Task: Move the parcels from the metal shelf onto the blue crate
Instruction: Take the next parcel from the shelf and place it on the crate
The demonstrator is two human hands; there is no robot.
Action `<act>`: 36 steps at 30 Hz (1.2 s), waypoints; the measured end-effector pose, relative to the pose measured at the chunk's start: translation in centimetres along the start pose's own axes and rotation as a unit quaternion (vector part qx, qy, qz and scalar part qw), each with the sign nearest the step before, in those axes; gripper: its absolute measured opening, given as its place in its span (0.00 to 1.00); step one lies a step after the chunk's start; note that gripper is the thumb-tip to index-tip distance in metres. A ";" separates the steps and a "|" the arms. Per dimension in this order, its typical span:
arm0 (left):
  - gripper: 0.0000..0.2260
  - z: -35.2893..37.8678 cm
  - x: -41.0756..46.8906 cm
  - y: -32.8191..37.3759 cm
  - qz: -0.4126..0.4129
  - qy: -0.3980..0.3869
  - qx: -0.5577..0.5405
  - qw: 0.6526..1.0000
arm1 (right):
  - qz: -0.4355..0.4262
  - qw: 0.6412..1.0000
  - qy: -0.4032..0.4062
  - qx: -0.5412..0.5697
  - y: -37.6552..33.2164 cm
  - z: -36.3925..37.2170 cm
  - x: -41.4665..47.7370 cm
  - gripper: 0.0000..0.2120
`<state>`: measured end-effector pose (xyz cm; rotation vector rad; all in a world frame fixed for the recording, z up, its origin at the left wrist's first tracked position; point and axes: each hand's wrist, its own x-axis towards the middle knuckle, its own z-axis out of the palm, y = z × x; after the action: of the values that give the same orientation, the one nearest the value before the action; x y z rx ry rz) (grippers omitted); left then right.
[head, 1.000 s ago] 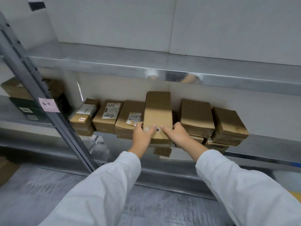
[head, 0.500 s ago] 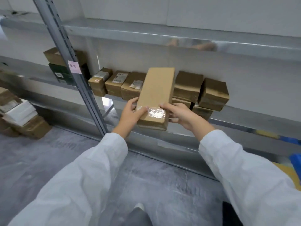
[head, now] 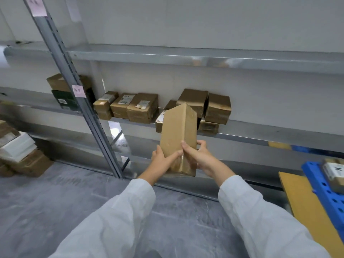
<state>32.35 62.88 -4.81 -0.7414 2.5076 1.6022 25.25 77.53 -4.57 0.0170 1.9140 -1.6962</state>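
Parcel (head: 178,135) in both your hands, off metal shelf (head: 260,135), upright and tilted, mid-scene, near side of shelf row. Room: grey floor (head: 46,202), white wall (head: 223,25). Far left: cardboard stack (head: 28,162) on floor. Slotted upright (head: 89,112) with pink tag (head: 79,90). Shelf row: labelled boxes (head: 130,107) left, plain brown boxes (head: 217,108) right. Your left hand (head: 162,161) grips lower left side, thumb across front. Your right hand (head: 197,155) grips lower right edge, fingers curled round. Far right: yellow board (head: 305,202), then blue crate (head: 333,203) holding one labelled carton (head: 335,172).

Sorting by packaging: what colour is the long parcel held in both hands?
Plain brown cardboard; the head view shows the parcel best.
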 end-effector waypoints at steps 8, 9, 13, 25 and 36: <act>0.41 -0.7 -0.9 2.8 0.086 -0.056 -0.121 0.987 | -0.052 0.993 0.044 0.098 -2.2 -1.4 -2.0 0.19; 0.41 -1.0 -0.9 3.1 0.096 -0.063 -0.129 0.985 | -0.054 0.990 0.046 0.119 -2.4 -1.4 -2.0 0.21; 0.42 -1.1 -1.3 3.8 0.111 -0.096 -0.152 0.977 | -0.011 0.990 0.002 0.144 -2.4 -1.5 -2.3 0.31; 0.31 -2.7 -1.6 1.7 0.191 -0.119 -0.186 0.956 | -0.009 0.990 0.032 0.135 -0.2 -3.3 -2.1 0.41; 0.13 0.5 -1.1 0.7 0.095 -0.041 -0.229 0.968 | -0.079 0.985 0.117 0.098 1.0 -4.1 -2.6 0.31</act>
<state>32.92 63.91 -4.15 -0.4624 2.2259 2.2701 26.13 82.42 -4.26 0.1484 1.9493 -2.0634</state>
